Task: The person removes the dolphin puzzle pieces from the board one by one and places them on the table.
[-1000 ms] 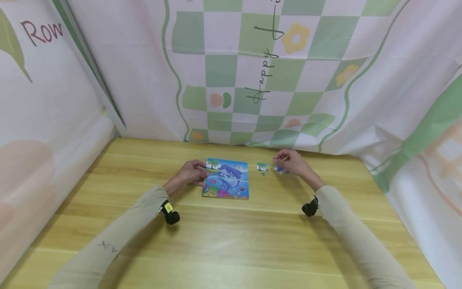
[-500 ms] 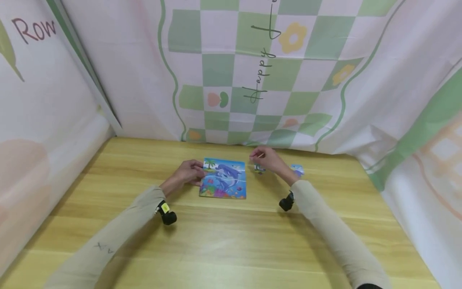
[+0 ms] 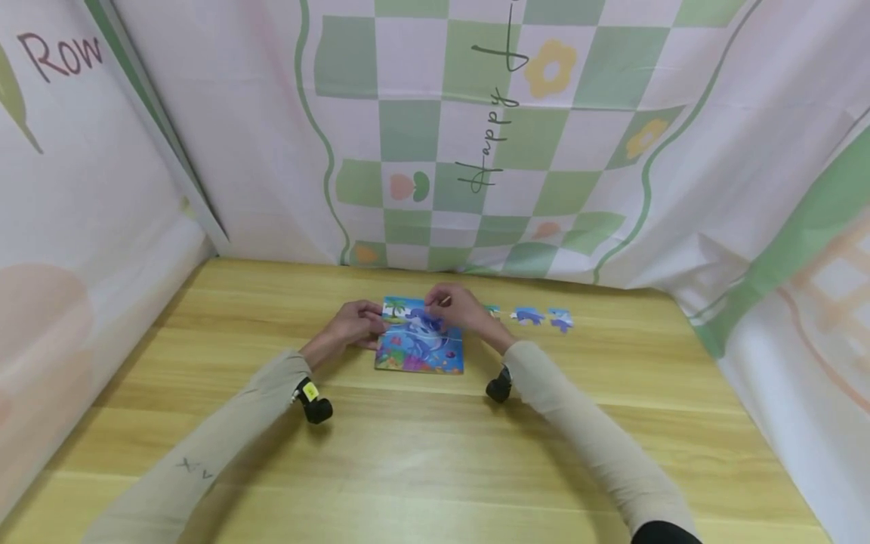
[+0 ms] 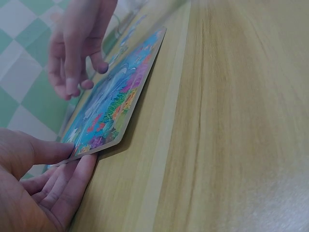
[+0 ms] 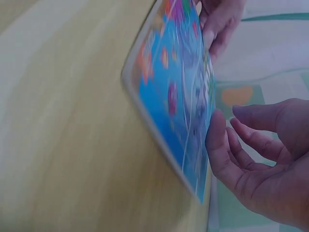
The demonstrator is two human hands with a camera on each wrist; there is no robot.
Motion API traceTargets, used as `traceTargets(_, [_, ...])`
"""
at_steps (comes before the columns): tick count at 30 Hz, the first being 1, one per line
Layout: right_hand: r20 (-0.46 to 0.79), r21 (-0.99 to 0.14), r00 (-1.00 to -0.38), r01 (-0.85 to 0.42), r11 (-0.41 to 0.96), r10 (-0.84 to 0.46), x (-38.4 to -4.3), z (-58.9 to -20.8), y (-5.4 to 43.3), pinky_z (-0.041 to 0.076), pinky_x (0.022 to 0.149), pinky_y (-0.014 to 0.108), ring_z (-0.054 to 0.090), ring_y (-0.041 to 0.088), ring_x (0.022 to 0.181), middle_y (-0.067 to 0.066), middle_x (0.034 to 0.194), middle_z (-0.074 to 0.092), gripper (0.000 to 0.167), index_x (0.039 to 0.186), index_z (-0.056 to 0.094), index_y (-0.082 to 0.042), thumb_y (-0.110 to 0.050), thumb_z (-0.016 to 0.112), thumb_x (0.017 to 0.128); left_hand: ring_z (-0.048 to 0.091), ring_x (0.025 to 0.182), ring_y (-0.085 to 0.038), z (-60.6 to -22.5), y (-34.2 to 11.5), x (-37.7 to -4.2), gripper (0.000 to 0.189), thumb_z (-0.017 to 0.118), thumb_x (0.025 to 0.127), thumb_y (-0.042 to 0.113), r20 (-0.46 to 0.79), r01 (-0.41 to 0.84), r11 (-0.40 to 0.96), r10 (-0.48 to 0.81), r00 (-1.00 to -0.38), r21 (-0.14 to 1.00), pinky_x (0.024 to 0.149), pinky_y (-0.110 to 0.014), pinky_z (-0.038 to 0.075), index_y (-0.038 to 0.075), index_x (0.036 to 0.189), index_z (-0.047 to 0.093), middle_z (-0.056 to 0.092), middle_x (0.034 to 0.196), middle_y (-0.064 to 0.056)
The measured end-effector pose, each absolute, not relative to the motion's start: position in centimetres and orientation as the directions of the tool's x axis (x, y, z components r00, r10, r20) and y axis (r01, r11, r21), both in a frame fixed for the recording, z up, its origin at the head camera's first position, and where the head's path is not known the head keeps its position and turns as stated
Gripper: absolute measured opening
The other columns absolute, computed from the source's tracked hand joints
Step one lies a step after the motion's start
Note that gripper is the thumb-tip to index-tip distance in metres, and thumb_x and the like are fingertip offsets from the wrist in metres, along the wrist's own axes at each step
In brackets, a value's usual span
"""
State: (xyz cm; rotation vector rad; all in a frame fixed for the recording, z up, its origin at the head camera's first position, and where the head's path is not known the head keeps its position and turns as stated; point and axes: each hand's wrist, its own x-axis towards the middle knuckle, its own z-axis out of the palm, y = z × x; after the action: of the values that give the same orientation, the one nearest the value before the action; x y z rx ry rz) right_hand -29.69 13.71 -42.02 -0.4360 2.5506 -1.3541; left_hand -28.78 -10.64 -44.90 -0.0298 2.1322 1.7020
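Left hand [image 3: 352, 325] pinches the board [image 3: 420, 357] at its left edge. Right hand [image 3: 464, 307], loosely parted, hovers above. Pieces [image 3: 528, 316] lie right of the board.

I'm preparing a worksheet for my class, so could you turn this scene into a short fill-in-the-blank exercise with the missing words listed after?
1. The left hand holds the picture board between its fingers and its ____.
2. In the head view, the loose puzzle pieces lie to the ____ of the board.
3. A black camera is worn near the right hand, on the ____.
4. The checked cloth bears the whole word ____.

Missing words: thumb; right; wrist; Happy.
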Motion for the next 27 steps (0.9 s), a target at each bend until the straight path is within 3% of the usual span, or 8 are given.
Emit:
traceTargets(11, [-0.045,-0.808,-0.911,-0.207,0.551,-0.409,-29.3,-42.8,11.3,0.062,0.058,0.026,0.067,0.021,0.081,0.016,0.105,0.069,0.015,0.113,0.067,0.004,-0.004,0.068,0.101,0.066,0.086,-0.017,-44.7,-10.5,-28.7,0.049,0.067,0.095,-0.005,-0.336,-0.278,0.251,0.228,-0.914,0.927,0.070,-0.027,0.067,-0.007,0.141,0.052,0.065,0.118,-0.017])
traceTargets(15, [-0.031,-0.778,-0.876,-0.281,0.561,-0.482,-29.1,-43.1,10.5,0.066,0.075,0.033,0.069,0.027,0.099,0.016,0.117,0.069,0.027,0.121,0.067,0.002,-0.013,0.072,0.100,0.067,0.086,-0.018,-44.7,-10.6,-28.7,0.047,0.066,0.096,-0.006,-0.329,-0.271,0.250,0.235,-0.915,0.930,0.071,-0.028,0.068,-0.007,0.141,0.052,0.065,0.117,-0.017])
traceTargets(19, [-0.037,-0.701,-0.839,-0.366,0.612,-0.543,-28.5,-43.1,9.7,0.059,0.099,0.042,0.062,0.031,0.119,0.016,0.129,0.066,0.041,0.128,0.066,-0.002,-0.022,0.080,0.095,0.067,0.086,-0.018,-44.5,-10.6,-28.7,0.047,0.065,0.097,-0.005,-0.322,-0.260,0.255,0.244,-0.915,0.931,0.073,-0.028,0.068,-0.007,0.141,0.051,0.065,0.119,-0.018])
traceTargets(27, [-0.064,-0.668,-0.850,-0.353,0.655,-0.523,-27.9,-43.4,9.2,0.057,0.099,0.045,0.059,0.030,0.118,0.014,0.129,0.062,0.042,0.126,0.063,-0.007,-0.020,0.083,0.092,0.066,0.090,-0.019,-45.1,-11.0,-28.7,0.046,0.066,0.099,-0.002,-0.315,-0.248,0.251,0.277,-0.908,0.936,0.076,-0.029,0.068,-0.008,0.142,0.051,0.061,0.118,-0.017])
